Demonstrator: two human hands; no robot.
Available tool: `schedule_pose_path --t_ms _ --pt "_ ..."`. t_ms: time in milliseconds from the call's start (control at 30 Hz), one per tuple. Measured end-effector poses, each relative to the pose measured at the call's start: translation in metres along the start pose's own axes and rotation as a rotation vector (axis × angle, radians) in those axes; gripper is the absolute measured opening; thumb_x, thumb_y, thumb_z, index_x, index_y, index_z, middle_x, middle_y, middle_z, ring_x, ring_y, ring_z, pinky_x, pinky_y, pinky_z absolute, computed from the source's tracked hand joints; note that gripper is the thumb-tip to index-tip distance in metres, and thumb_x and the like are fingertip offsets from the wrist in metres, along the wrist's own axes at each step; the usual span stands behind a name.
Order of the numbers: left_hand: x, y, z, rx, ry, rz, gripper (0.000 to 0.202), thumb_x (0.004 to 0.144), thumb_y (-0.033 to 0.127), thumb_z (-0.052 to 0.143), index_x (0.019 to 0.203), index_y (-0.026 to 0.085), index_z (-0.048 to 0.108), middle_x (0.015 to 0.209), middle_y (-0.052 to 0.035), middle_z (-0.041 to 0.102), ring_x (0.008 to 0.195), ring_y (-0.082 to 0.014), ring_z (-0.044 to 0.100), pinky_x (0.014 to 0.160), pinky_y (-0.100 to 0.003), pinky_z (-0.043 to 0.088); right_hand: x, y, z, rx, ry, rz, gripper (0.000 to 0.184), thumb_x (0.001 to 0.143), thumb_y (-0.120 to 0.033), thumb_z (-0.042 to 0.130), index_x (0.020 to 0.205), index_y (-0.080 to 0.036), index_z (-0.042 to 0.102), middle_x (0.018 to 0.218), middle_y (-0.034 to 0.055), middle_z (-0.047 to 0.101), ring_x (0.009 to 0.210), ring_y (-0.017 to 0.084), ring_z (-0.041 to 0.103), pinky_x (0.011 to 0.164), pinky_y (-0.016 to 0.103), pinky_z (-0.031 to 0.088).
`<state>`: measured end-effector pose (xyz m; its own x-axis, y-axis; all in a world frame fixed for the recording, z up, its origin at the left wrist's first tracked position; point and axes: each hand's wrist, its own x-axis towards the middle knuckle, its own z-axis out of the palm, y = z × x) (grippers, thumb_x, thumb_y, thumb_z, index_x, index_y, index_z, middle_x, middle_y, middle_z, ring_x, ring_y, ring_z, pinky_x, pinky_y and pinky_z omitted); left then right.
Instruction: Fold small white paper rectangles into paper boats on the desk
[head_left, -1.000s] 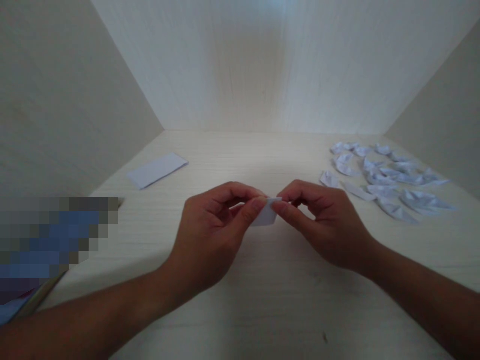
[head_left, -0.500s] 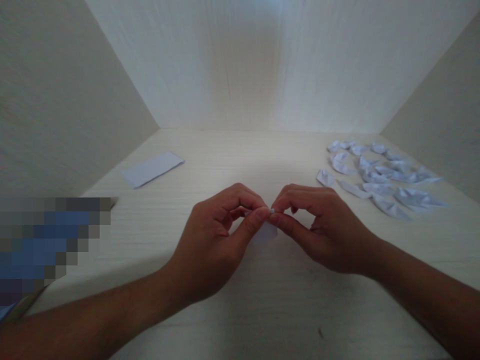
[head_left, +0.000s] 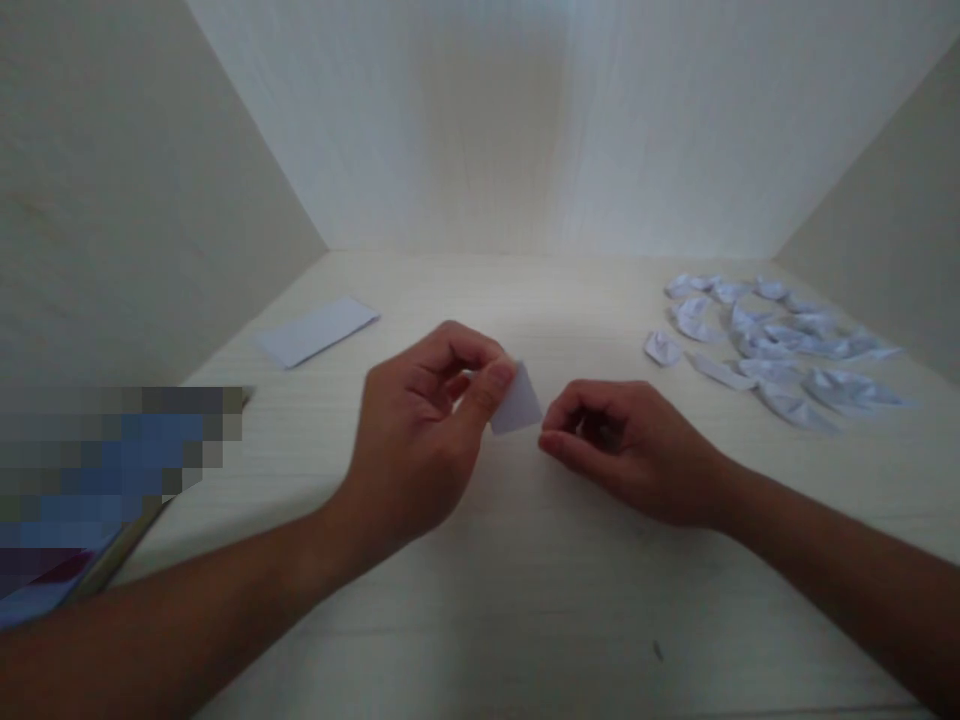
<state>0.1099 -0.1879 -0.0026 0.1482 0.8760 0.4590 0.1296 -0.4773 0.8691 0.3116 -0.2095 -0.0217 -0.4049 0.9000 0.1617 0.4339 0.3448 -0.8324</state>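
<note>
Between the thumb and fingers of my left hand [head_left: 439, 430] is a small white piece of paper [head_left: 517, 402], pinched at its upper left and raised toward the middle of the view. It looks flat, with straight edges; any folds in it are too blurred to make out. My right hand [head_left: 626, 450] is closed, thumb and index fingertips together right at the paper's lower right corner. Whether those fingertips grip the corner or only touch it, I cannot tell. The other fingers of the right hand curl inward.
Several small folded white paper pieces [head_left: 780, 345] lie in a group at the right. A flat white paper rectangle [head_left: 319, 332] rests at the left. Pale walls [head_left: 480, 130] enclose the table [head_left: 480, 600] at the back and sides. A pixelated blue area fills the left edge.
My left hand has risen slightly and tilted the paper, so more of its face shows. The right fingertips have moved from the paper's top edge to its lower right corner.
</note>
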Motion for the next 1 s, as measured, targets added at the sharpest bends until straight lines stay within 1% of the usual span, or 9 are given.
schedule_pose_path --t_ms 67,100,233,300,400,533,633,867,1000 --pt "-0.003 -0.001 0.004 0.021 -0.092 -0.044 0.014 0.087 0.015 0.070 0.074 0.019 0.069 0.075 -0.0007 0.067 0.069 -0.0137 0.061 0.065 -0.026 0.050 0.001 0.002 -0.001 0.084 0.030 0.033 0.024 0.090 -0.041 0.074 0.094 -0.017 0.069 0.069 -0.0024 0.063 0.059 0.011 0.054 0.054 0.023 0.042" --pt "-0.004 -0.002 0.005 0.028 -0.134 -0.070 0.014 0.088 0.016 0.070 0.074 0.018 0.069 0.075 -0.0008 0.067 0.070 -0.0136 0.061 0.066 -0.026 0.050 0.002 0.002 -0.001 0.100 0.024 0.028 0.025 0.090 -0.042 0.073 0.093 -0.017 0.069 0.069 -0.0025 0.062 0.059 0.011 0.052 0.054 0.023 0.041" --pt "-0.007 -0.005 0.007 0.008 -0.223 -0.211 0.014 0.090 0.027 0.072 0.080 0.017 0.069 0.074 -0.0004 0.068 0.066 -0.0124 0.059 0.060 -0.024 0.048 0.006 0.006 -0.003 0.097 -0.016 -0.011 0.030 0.096 -0.034 0.064 0.071 -0.017 0.063 0.061 -0.0035 0.056 0.057 0.009 0.047 0.054 0.023 0.036" --pt "-0.006 -0.008 0.006 -0.026 -0.236 -0.261 0.018 0.092 0.034 0.071 0.087 0.017 0.070 0.075 -0.0008 0.068 0.066 -0.0129 0.061 0.060 -0.024 0.050 0.008 0.008 -0.006 0.156 0.029 0.007 0.031 0.096 -0.036 0.065 0.071 -0.018 0.060 0.059 -0.0033 0.058 0.055 0.009 0.048 0.053 0.023 0.036" --pt "-0.006 -0.012 0.006 -0.159 -0.255 -0.289 0.026 0.098 0.041 0.064 0.095 0.016 0.071 0.083 -0.0035 0.070 0.074 -0.0156 0.065 0.070 -0.028 0.058 0.012 0.013 -0.011 0.303 0.075 0.057 0.035 0.094 -0.045 0.068 0.074 -0.019 0.057 0.059 -0.0023 0.063 0.050 0.009 0.050 0.048 0.022 0.035" --pt "-0.007 -0.017 0.008 -0.325 -0.325 -0.362 0.025 0.100 0.039 0.061 0.095 0.017 0.072 0.090 -0.0053 0.070 0.079 -0.0170 0.067 0.071 -0.030 0.060 0.013 0.017 -0.016 0.412 -0.058 0.063 0.036 0.095 -0.049 0.067 0.080 -0.018 0.058 0.054 -0.0034 0.063 0.044 0.007 0.048 0.044 0.020 0.033" --pt "-0.008 -0.016 0.009 -0.373 -0.325 -0.390 0.024 0.099 0.038 0.063 0.094 0.017 0.072 0.089 -0.0054 0.070 0.079 -0.0173 0.067 0.069 -0.030 0.061 0.013 0.016 -0.017 0.424 -0.127 0.062 0.035 0.095 -0.048 0.068 0.082 -0.017 0.060 0.054 -0.0032 0.064 0.044 0.007 0.050 0.044 0.019 0.035" --pt "-0.006 -0.014 0.008 -0.420 -0.337 -0.413 0.024 0.099 0.040 0.063 0.098 0.021 0.078 0.087 -0.0041 0.071 0.074 -0.0152 0.066 0.067 -0.029 0.061 0.013 0.019 -0.018 0.404 -0.160 0.052 0.026 0.096 -0.040 0.068 0.086 -0.016 0.065 0.057 -0.0033 0.065 0.045 0.007 0.050 0.044 0.019 0.037" --pt "-0.005 -0.013 0.007 -0.471 -0.347 -0.487 0.022 0.096 0.039 0.067 0.098 0.019 0.077 0.090 -0.0053 0.071 0.076 -0.0160 0.066 0.066 -0.029 0.060 0.014 0.021 -0.019 0.403 -0.155 0.054 0.025 0.094 -0.038 0.070 0.083 -0.016 0.065 0.061 -0.0019 0.068 0.046 0.007 0.050 0.045 0.019 0.038"
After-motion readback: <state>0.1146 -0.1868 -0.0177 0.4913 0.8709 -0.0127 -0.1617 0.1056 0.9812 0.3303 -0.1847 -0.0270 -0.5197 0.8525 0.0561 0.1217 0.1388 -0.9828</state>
